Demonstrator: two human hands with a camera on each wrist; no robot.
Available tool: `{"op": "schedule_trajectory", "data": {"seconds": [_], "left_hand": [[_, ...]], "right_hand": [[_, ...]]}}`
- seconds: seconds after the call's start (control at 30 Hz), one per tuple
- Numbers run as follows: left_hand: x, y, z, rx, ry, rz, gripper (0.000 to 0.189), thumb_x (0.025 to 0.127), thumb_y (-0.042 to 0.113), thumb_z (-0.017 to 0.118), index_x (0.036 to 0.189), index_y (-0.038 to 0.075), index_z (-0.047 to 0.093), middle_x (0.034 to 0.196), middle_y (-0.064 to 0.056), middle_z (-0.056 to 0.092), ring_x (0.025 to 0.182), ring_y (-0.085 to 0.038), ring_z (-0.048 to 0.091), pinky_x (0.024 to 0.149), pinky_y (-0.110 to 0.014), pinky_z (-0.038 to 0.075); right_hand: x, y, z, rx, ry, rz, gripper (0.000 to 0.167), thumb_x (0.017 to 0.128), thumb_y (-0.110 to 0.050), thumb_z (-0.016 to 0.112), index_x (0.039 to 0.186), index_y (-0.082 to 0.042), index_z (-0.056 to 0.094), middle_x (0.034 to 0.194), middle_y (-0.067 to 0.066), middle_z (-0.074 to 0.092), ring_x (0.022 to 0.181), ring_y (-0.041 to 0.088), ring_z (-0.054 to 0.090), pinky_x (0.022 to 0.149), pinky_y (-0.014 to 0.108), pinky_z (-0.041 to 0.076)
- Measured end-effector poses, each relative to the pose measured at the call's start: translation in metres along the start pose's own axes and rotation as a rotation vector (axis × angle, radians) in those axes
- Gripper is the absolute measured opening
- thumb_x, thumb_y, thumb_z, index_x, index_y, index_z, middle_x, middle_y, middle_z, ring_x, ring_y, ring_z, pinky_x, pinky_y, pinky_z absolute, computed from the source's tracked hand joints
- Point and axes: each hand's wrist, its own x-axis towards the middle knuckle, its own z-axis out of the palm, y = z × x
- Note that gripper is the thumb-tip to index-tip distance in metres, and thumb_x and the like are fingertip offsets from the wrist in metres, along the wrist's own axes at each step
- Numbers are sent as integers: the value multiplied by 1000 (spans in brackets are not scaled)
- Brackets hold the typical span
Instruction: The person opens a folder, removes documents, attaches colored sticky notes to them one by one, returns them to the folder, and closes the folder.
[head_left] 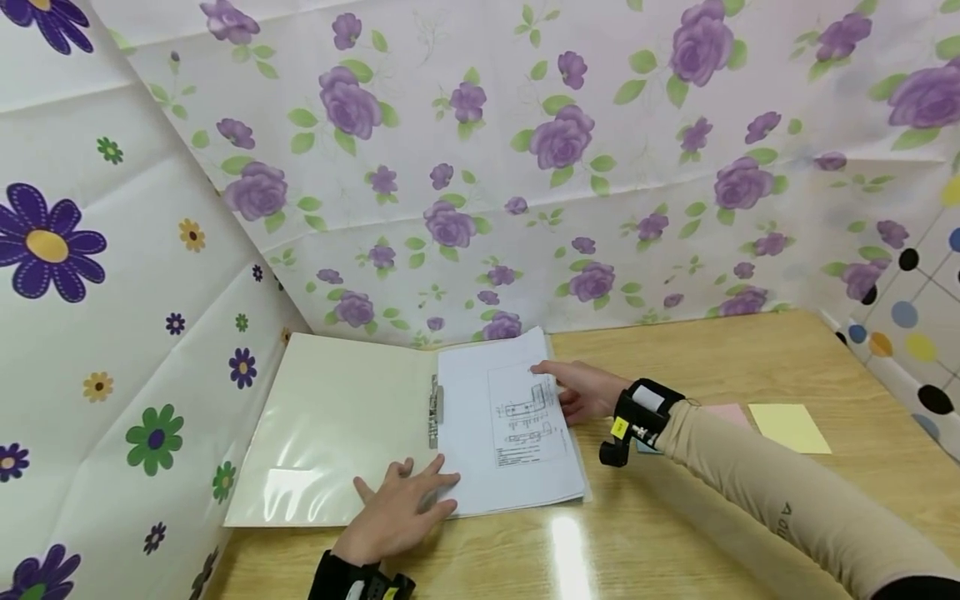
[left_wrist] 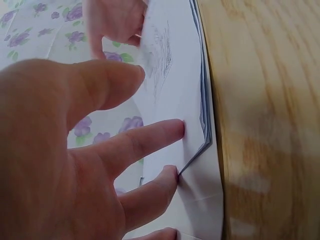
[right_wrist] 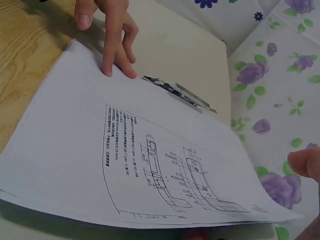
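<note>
The papers (head_left: 468,433) lie on the right half of an open folder (head_left: 337,408) with a cream left cover. A line drawing (head_left: 525,412) with small text is printed on the top sheet. A metal clip (head_left: 435,410) stands at the left edge of the papers, along the fold. In the right wrist view, the sheet's outer edge is raised above the folder.

Left hand (head_left: 401,510): fingers spread; nothing is gripped. Fingertips rest at the lower left corner of the papers, near the clip; the thumb is raised clear of the sheet.

Right hand (head_left: 585,390): at the right edge of the papers, thumb extended, other fingers bent and partly hidden behind the edge. Whether it pinches the sheet cannot be told.

The folder lies on a wood-grain table (head_left: 675,517). To its right are a pink note (head_left: 727,414) and a yellow note (head_left: 790,427); a blue item (head_left: 647,447) is mostly hidden by the right wrist strap (head_left: 643,412). A beige sleeve (head_left: 787,492) covers the right arm. Purple-flowered wall covering (head_left: 412,50) stands behind.
</note>
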Motion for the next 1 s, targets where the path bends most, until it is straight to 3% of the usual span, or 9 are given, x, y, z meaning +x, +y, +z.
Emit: {"op": "schedule_trajectory", "data": {"seconds": [0.1,0.23,0.4,0.57,0.8,1.0], "left_hand": [[1,-1,1,-5,-3,1,51,110,62,60,149,32,75,175,-4,55,156,-49,46,104,-109,-4],[1,-2,2,-8,-2,0,51,110,62,60,149,33,75,176,-3,55,157,-49,45,104,-108,-5],[0,-1,1,-2,4,-2,49,110,60,62,149,33,75,175,-4,55,157,-50,45,104,-108,-4],[1,1,-2,6,4,3,48,110,57,64,149,32,75,174,-4,56,157,-50,46,104,-109,-4],[1,2,-4,-8,-10,30,51,112,59,57,155,32,70,178,-3,51,159,-54,44,104,-108,-6],[-1,1,-6,-40,-26,20,59,113,59,56,165,31,58,181,-5,47,161,-57,40,104,-107,-10]], "right_hand": [[3,-4,6,37,-24,-10,78,108,-55,64,161,0,50,116,14,80,95,20,79,80,31,65],[8,-6,15,-33,8,-58,59,108,-45,67,145,1,67,116,14,84,90,19,80,76,31,65],[13,-4,26,-66,51,-147,43,106,-21,70,143,1,67,122,20,84,99,27,85,82,41,70],[10,1,30,-75,108,-224,45,100,-3,69,144,3,64,127,24,81,102,31,85,87,43,71],[12,10,21,-84,156,-227,52,96,1,71,147,4,60,128,23,79,102,29,83,86,38,70],[9,21,-1,-90,152,-259,60,93,2,71,152,4,61,131,24,80,100,26,83,83,35,69]]}}
